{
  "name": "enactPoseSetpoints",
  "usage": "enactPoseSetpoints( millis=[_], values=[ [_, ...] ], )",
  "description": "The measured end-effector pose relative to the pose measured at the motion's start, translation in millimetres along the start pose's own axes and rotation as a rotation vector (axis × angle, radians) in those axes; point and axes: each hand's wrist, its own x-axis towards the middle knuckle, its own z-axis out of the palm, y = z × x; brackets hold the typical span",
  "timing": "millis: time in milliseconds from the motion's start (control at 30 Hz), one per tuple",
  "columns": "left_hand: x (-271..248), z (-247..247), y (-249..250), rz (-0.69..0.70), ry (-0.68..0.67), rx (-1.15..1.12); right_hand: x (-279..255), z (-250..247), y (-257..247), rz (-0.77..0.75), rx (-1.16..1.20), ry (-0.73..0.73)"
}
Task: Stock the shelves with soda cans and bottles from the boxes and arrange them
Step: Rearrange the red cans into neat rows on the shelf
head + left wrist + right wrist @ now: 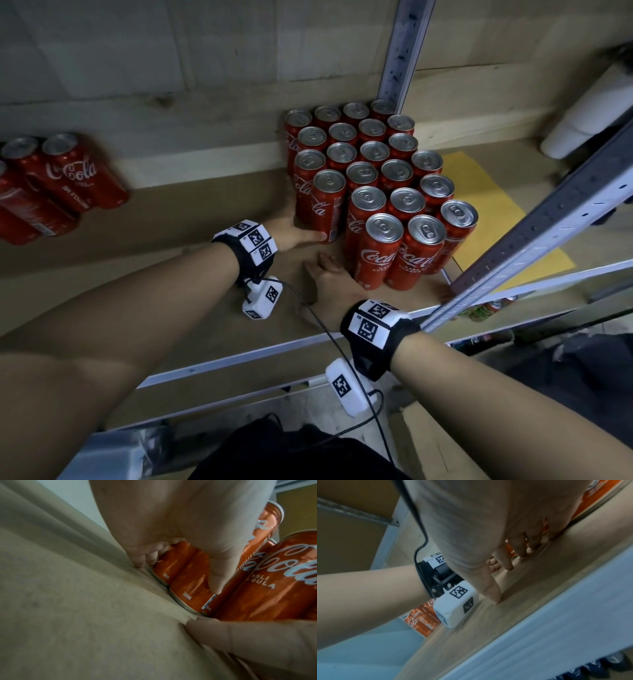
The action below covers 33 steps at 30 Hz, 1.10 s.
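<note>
A block of several red Coca-Cola cans (380,171) stands upright on the brown shelf board (191,219), at its right end. My left hand (298,233) grips the two cans (327,205) at the block's left edge, near their bases. In the left wrist view the thumb (217,574) lies on the nearer can (190,588) and the fingers (147,559) curl behind the farther one (173,559). My right hand (327,272) rests on the board with straight fingers (508,563) spread, their tips against the base of the front-left can (376,253).
A second group of red cans (58,185) stands at the shelf's left end. A grey metal upright (400,51) rises behind the block and a slanted rail (548,222) crosses on the right. Yellow paper (479,202) lies beside the block. More cans (486,308) sit on the shelf below.
</note>
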Motion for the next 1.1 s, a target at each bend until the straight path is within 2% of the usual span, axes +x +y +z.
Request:
enactPoseSetpoints(
  millis=[100,233,300,433,567,633,733,867,1100],
  values=[
    [-5.0,-3.0,6.5,0.008,0.007,0.073,0.0,1.2,0.2,0.001,-0.001,0.004],
    [-21.6,-25.1,4.4,-0.014,0.153,0.257,0.5,1.2,-2.6,0.001,0.015,0.038],
    [-39.5,-42.7,-6.7,-0.075,0.19,0.343,1.8,-1.7,-7.5,0.009,0.032,0.068],
    [-94.8,-79.6,-34.3,-0.17,0.206,0.536,11.6,-15.5,-24.2,0.009,0.081,0.034],
    [-151.5,-116.4,-58.9,-0.362,0.198,0.627,21.8,-33.9,-53.7,-0.051,0.014,0.039],
    [-177.7,-133.5,-70.7,-0.425,0.194,0.639,27.3,-40.4,-73.8,-0.102,-0.041,0.058],
    [-207.3,-155.4,-89.6,-0.498,0.266,0.62,37.9,-44.7,-101.5,-0.209,-0.087,0.092],
    [-231.7,-182.9,-116.1,-0.602,0.346,0.642,50.6,-42.2,-141.2,-0.279,-0.192,0.101],
    [-261.2,-230.6,-147.2,-0.636,0.427,0.619,87.5,-26.7,-204.1,-0.278,-0.208,0.078]
  ],
)
